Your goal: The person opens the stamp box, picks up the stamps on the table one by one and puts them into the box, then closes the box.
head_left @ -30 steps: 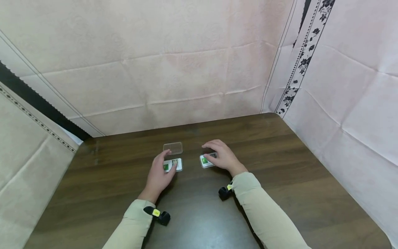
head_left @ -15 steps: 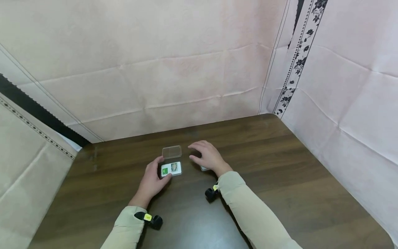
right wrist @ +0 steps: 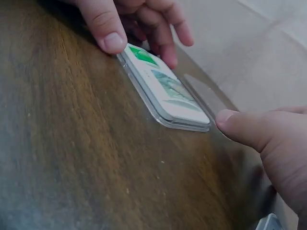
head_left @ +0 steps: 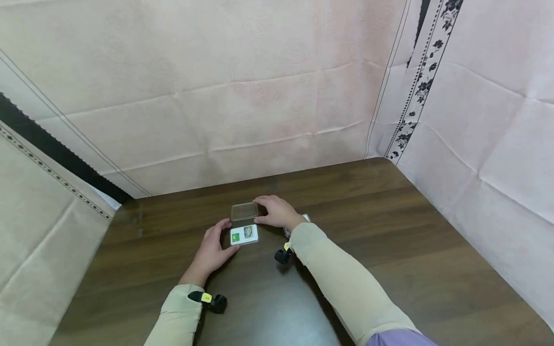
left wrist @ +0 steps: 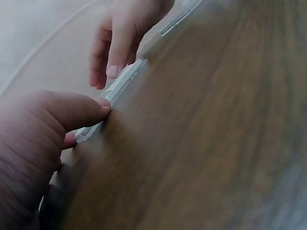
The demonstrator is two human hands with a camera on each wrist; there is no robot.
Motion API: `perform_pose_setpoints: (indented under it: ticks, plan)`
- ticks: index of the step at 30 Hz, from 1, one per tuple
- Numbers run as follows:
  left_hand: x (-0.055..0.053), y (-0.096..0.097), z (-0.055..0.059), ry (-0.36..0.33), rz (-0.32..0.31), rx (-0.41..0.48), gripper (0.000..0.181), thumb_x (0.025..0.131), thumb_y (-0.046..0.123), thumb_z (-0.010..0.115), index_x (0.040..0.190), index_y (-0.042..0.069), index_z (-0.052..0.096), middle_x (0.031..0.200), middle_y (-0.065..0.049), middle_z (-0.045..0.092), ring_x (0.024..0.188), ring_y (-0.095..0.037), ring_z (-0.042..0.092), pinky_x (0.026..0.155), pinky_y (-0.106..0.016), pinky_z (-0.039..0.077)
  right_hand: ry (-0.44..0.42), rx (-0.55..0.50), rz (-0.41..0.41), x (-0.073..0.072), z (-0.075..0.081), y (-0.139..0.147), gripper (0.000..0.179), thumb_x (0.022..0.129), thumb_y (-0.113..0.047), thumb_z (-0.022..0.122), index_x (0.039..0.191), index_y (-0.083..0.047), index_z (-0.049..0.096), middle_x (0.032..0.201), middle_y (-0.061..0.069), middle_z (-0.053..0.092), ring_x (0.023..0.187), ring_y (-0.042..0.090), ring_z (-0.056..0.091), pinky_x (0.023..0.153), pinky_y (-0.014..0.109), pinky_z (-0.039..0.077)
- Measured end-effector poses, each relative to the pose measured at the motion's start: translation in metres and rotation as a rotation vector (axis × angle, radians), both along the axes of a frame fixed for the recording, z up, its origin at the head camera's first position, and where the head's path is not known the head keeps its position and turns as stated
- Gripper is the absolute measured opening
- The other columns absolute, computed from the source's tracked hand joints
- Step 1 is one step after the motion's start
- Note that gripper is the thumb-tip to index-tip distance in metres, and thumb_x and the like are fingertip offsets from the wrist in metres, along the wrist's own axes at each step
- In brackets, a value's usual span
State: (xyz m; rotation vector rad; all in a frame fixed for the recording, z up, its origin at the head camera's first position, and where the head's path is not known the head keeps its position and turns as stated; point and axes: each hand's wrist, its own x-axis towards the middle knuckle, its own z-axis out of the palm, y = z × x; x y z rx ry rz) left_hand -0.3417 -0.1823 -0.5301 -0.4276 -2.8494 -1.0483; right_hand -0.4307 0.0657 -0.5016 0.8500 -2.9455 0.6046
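A clear plastic case holding white picture cards with a green square lies flat on the table. My left hand grips its left end, thumb on the near long edge and fingers on the far one; the left wrist view shows the thumb against the side. Just beyond lies a flat clear plastic lid. My right hand is at the lid's right end, index finger by the far corner and thumb by the near one. In the right wrist view the thumb overlaps the lid's edge.
A second card case lies to the right, mostly hidden under my right wrist. The brown wooden table ends at a pale cloth wall behind, with cloth on both sides too.
My right hand has moved left from the second case to the right end of the clear lid. My left hand has drawn its thumb back to the case's near edge.
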Motion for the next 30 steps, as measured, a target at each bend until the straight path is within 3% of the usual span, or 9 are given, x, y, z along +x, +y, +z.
perform_pose_setpoints:
  ticks: [7, 20, 30]
  plan:
    - [-0.002, 0.000, 0.005, 0.021, 0.004, 0.001, 0.077, 0.089, 0.020, 0.079, 0.152, 0.008, 0.037, 0.144, -0.011, 0.056, 0.141, -0.039, 0.034, 0.112, -0.062, 0.030, 0.030, 0.058, -0.019, -0.006, 0.001, -0.010, 0.067, 0.095, -0.049, 0.066, 0.153, -0.022, 0.046, 0.156, -0.001, 0.045, 0.142, 0.024, 0.042, 0.116, 0.045, 0.032]
    - [-0.001, 0.008, 0.003, -0.023, -0.007, 0.018, 0.079, 0.088, 0.020, 0.081, 0.151, 0.007, 0.037, 0.143, -0.011, 0.057, 0.141, -0.039, 0.034, 0.114, -0.061, 0.028, 0.052, 0.079, -0.040, -0.004, -0.008, -0.010, 0.047, 0.100, -0.044, 0.062, 0.142, -0.024, 0.059, 0.148, -0.003, 0.054, 0.138, 0.021, 0.047, 0.113, 0.050, 0.035]
    - [-0.001, 0.001, -0.003, -0.006, -0.003, 0.043, 0.081, 0.087, 0.021, 0.081, 0.152, 0.006, 0.034, 0.144, -0.013, 0.055, 0.141, -0.041, 0.032, 0.113, -0.063, 0.026, 0.005, -0.035, 0.023, 0.020, 0.000, -0.003, 0.048, 0.100, -0.040, 0.062, 0.144, -0.020, 0.057, 0.149, 0.000, 0.053, 0.137, 0.019, 0.049, 0.112, 0.039, 0.039]
